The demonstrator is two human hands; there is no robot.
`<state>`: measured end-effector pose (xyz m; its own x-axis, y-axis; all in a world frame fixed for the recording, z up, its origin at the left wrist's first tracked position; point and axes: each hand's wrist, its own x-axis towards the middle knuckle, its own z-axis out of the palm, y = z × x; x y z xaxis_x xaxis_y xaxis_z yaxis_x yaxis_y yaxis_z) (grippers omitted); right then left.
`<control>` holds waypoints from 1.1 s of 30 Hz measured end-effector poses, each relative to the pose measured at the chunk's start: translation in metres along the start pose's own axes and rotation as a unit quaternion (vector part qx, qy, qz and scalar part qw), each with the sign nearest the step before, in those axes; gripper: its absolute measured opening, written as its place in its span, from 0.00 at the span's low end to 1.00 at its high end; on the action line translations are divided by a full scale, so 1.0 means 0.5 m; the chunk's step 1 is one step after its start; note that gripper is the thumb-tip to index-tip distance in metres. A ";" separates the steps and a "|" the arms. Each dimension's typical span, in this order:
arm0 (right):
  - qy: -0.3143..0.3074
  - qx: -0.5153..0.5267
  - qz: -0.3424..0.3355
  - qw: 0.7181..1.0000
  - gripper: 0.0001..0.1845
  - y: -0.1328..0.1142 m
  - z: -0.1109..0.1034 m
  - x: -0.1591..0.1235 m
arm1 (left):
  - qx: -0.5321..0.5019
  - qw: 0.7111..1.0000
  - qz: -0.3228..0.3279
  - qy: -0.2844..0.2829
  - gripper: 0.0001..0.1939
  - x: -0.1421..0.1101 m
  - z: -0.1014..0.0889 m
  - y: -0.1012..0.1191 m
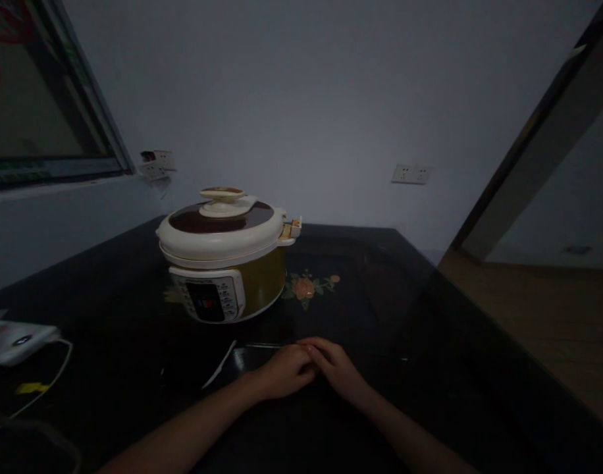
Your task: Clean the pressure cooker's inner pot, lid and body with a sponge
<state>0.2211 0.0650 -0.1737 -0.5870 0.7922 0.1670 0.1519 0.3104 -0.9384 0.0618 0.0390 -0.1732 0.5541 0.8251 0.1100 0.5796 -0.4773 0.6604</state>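
Both hands meet on the black tabletop in front of me. My left hand (288,373) is closed, with its fingers curled in and partly hidden. Over its knuckles and fingers lies my right hand (337,370), its fingers bent round them. No object shows between the hands. Just behind and left of them is a dark, glossy flat thing (242,359), with a thin white strip (220,365) along its left side; I cannot tell what it is. Farther back stands an electric pressure cooker (262,283) with its lid on and its control panel facing me.
A white device (20,341) with a white cable (59,375) lies at the left edge, near a small yellow piece (32,388). A flower pattern (304,288) decorates the table. Sockets (412,174) are on the back wall. At right, the table edge drops to a wooden floor (553,322).
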 end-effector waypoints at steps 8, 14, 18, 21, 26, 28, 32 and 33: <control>-0.002 -0.002 -0.004 1.000 0.20 -0.004 0.000 0.000 | -0.004 1.000 0.002 -0.006 0.13 0.002 -0.003 0.003; -0.007 -0.001 -0.003 1.000 0.19 -0.005 -0.001 0.000 | -0.004 1.000 -0.002 -0.006 0.13 0.001 -0.004 0.006; -0.010 0.001 -0.002 1.000 0.18 -0.003 -0.002 0.000 | -0.001 1.000 -0.004 -0.005 0.12 0.000 -0.005 0.006; -0.011 0.001 0.000 1.000 0.18 -0.002 -0.002 0.000 | 0.002 1.000 -0.005 -0.005 0.12 0.000 -0.004 0.004; -0.007 -0.001 0.002 1.000 0.19 -0.004 -0.001 -0.001 | 0.008 1.000 -0.002 -0.005 0.12 0.001 -0.002 0.001; -0.005 -0.001 0.001 1.000 0.19 -0.005 -0.001 -0.001 | 0.008 1.000 0.002 -0.006 0.12 0.001 -0.002 0.001; -0.004 0.001 -0.002 1.000 0.18 -0.006 0.000 0.000 | 0.011 1.000 0.007 -0.004 0.12 0.001 -0.003 0.005; -0.003 0.001 -0.003 1.000 0.18 -0.006 0.000 0.000 | 0.012 1.000 0.008 -0.003 0.12 0.001 -0.004 0.006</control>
<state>0.2205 0.0641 -0.1709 -0.5929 0.7868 0.1717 0.1461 0.3147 -0.9379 0.0626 0.0387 -0.1695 0.5675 0.8153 0.1153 0.5852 -0.4978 0.6401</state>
